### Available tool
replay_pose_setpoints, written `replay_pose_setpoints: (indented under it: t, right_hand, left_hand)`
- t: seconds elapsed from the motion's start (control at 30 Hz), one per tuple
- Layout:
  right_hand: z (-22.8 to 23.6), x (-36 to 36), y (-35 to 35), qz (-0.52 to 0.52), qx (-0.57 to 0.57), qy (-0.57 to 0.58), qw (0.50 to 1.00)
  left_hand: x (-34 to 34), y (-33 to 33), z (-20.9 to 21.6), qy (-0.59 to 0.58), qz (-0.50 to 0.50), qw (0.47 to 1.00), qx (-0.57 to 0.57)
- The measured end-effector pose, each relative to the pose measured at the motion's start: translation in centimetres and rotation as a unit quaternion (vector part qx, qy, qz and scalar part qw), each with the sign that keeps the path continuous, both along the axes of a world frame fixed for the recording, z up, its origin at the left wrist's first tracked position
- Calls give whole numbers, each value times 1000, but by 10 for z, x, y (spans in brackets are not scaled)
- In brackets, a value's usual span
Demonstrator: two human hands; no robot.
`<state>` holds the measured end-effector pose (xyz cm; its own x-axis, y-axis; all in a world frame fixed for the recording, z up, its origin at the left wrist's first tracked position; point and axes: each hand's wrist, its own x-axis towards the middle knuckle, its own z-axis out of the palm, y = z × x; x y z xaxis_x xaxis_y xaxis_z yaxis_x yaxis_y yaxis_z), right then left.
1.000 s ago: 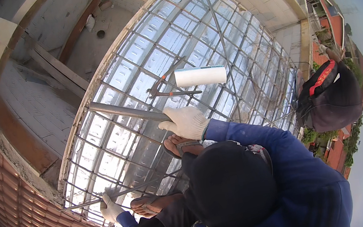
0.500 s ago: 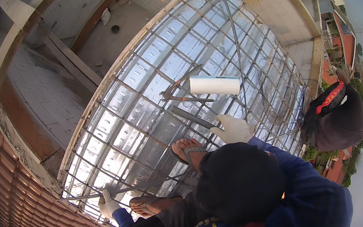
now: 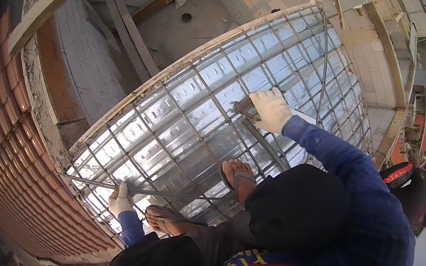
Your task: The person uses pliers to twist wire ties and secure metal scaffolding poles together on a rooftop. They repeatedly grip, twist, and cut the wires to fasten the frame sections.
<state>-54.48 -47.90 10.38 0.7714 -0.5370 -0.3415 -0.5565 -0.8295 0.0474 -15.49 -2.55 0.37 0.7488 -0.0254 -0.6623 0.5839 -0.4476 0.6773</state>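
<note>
My left hand (image 3: 119,199), in a white glove, is closed round a thin steel rod (image 3: 178,195) lying slantwise over the rebar mesh (image 3: 205,134). Farther out, my gloved right hand (image 3: 271,107) is closed on pincers (image 3: 243,110) with orange-red handles. Their head sticks out to the left of the fingers, while the rest is mostly covered by the glove. A dark grey metal bar (image 3: 265,144) lies just below that hand. Behind my right wrist shows only the edge of a white cylinder (image 3: 306,117).
My sandalled feet stand on shiny corrugated metal decking (image 3: 172,156) under the mesh. Beyond its concrete rim (image 3: 179,60) is a drop to a lower floor (image 3: 197,35). Tiled roofing (image 3: 10,154) slopes at the left. Another person (image 3: 415,193) is at the lower right.
My right hand has moved from beside the grey bar out to the pincers and closed on them. My left hand still holds the rod, whose slant has changed. The view has shifted.
</note>
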Motion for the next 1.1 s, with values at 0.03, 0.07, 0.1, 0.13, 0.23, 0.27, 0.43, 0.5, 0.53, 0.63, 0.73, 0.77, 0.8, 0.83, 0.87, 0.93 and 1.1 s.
replay_pose_setpoints:
  t: [0.03, 0.07, 0.1, 0.13, 0.23, 0.27, 0.43, 0.5, 0.53, 0.63, 0.73, 0.77, 0.8, 0.83, 0.87, 0.93, 1.1]
  right_hand:
    - [2, 8, -1, -4, 17, 19, 1000]
    - [4, 15, -3, -11, 31, 39, 999]
    - [5, 20, -6, -17, 45, 60, 997]
    - [-3, 21, -11, -19, 47, 45, 998]
    - [-4, 31, -4, -49, 40, 14, 998]
    - [0, 39, 0, -63, 43, 31, 997]
    - [10, 59, 12, -264, 153, -56, 951]
    - [-5, 44, 0, -227, 152, -108, 956]
    - [-9, 46, -4, -205, 144, -108, 962]
    - [-6, 85, -9, -244, 373, -180, 877]
    - [76, 156, 15, -267, 574, -167, 756]
    - [96, 172, 24, -271, 597, -111, 747]
    - [111, 184, 30, -277, 615, -57, 736]
    - [120, 195, 38, -283, 632, -3, 721]
    - [126, 207, 50, -291, 588, 45, 753]
    - [126, 221, 63, -222, 548, 115, 798]
    - [113, 258, 83, 183, 265, 119, 939]
  left_hand:
    - [1, 9, -3, 5, 2, 1000, 7]
    - [-1, 9, -3, 3, 10, 1000, -7]
    - [-1, 7, -5, 1, 19, 1000, -21]
    - [1, 7, 0, 14, 9, 1000, -9]
    - [-5, -6, 3, -10, -13, 1000, 23]
    - [-5, -5, -3, -29, -26, 998, 56]
    - [-9, 39, -43, -40, 33, 999, -13]
    - [-5, 17, -29, -69, -34, 993, 89]
    - [-8, -4, -7, -81, -69, 984, 144]
    - [-16, -10, 15, -100, -48, 978, 177]
    - [-34, -17, 33, -88, 22, 986, 143]
    - [-38, -20, 36, -106, 45, 984, 133]
    - [-39, -20, 34, -104, 43, 986, 127]
    - [-40, -19, 36, -104, 42, 986, 121]
    - [-40, -21, 37, -104, 41, 987, 114]
    - [-39, -21, 36, -102, 30, 988, 109]
    - [-46, -27, 23, -147, 45, 982, 109]
